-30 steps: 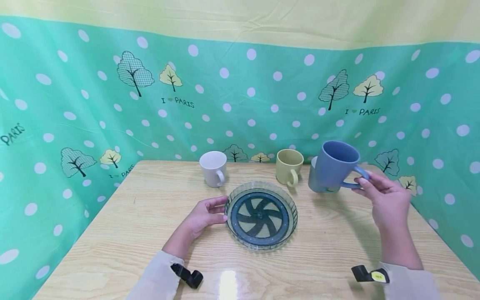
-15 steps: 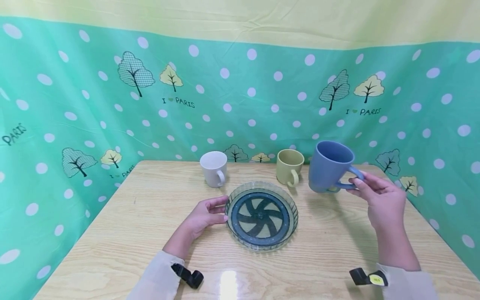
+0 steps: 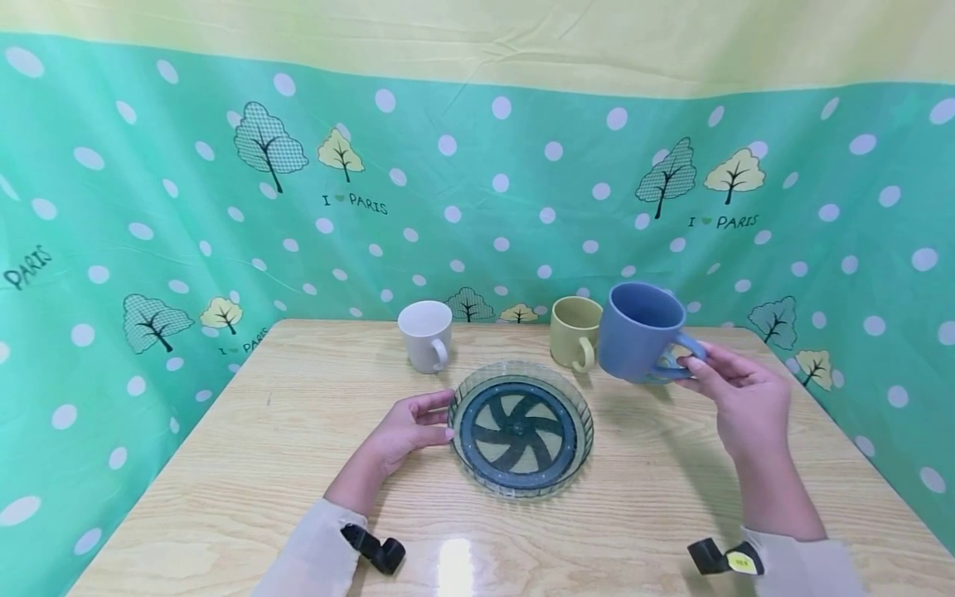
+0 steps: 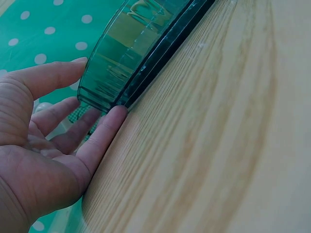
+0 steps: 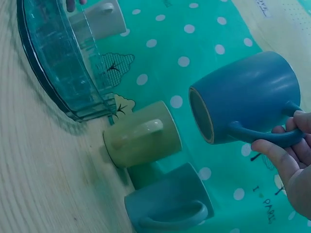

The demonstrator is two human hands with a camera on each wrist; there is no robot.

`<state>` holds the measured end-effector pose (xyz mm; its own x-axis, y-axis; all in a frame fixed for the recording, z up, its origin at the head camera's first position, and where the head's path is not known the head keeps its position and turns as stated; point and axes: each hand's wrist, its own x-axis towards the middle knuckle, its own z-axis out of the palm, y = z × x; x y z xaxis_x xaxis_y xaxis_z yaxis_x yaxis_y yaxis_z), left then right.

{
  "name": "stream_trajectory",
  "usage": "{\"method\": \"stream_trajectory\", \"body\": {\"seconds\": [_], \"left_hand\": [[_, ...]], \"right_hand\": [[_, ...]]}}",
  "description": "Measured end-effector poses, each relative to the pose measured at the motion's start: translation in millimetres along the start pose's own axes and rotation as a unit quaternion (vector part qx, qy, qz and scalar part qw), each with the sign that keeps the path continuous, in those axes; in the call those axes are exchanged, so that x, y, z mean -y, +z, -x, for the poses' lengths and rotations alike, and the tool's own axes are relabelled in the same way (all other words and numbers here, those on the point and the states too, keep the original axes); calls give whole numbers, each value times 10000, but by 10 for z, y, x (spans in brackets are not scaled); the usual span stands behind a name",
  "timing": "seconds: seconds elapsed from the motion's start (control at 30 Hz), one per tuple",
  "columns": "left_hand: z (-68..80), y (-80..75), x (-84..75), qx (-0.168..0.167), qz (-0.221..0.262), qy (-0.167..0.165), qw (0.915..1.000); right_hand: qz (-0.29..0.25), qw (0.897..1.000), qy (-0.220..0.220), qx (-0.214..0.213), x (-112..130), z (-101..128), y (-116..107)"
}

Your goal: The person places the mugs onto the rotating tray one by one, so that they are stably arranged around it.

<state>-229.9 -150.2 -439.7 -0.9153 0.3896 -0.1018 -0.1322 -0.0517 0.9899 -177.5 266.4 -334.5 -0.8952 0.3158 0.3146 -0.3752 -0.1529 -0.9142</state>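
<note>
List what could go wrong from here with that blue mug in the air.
1. The right hand holds the blue mug off the table by its handle alone, slightly tilted; it could swing or slip.
2. The mug hangs close beside the yellow mug, with a teal mug behind; a clip could topple either.
3. The left hand only touches the glass dish rim; a bump could slide it.

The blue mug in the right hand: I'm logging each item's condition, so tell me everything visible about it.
The blue mug is matte, ceramic-looking, with a tapered body and one loop handle. It looks empty, and its unglazed base ring shows in the right wrist view. It is held off the wooden table, tilted slightly, mouth up and toward the camera. The right hand pinches its handle; nothing else touches it. It hangs just right of the yellow-green mug, beyond the clear glass dish.
</note>
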Motion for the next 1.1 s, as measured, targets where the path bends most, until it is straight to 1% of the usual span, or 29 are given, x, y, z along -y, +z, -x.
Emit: {"method": "stream_trajectory", "body": {"seconds": [0.17,0.43,0.6,0.73,0.83,1.0,1.1], "left_hand": [[5,2,-1,18,-22,17,10000],[8,13,-29,-64,-27,-29,10000],[10,12,-34,-33,-13,-51,10000],[13,1,-32,-34,-12,-44,10000],[19,-6,-33,-46,-32,-36,10000],[20,4,-39,1,-67,-5,10000],[17,6,-36,7,-57,0,10000]], "right_hand": [[302,9994,92,135,-27,19,45],[455,9987,86,208,-104,34,120],[404,9987,29,295,-150,52,163],[402,9981,-26,472,-203,59,211],[404,9974,-11,596,-240,59,244],[415,9972,-3,618,-299,71,286],[430,9963,13,744,-331,65,305]]}}
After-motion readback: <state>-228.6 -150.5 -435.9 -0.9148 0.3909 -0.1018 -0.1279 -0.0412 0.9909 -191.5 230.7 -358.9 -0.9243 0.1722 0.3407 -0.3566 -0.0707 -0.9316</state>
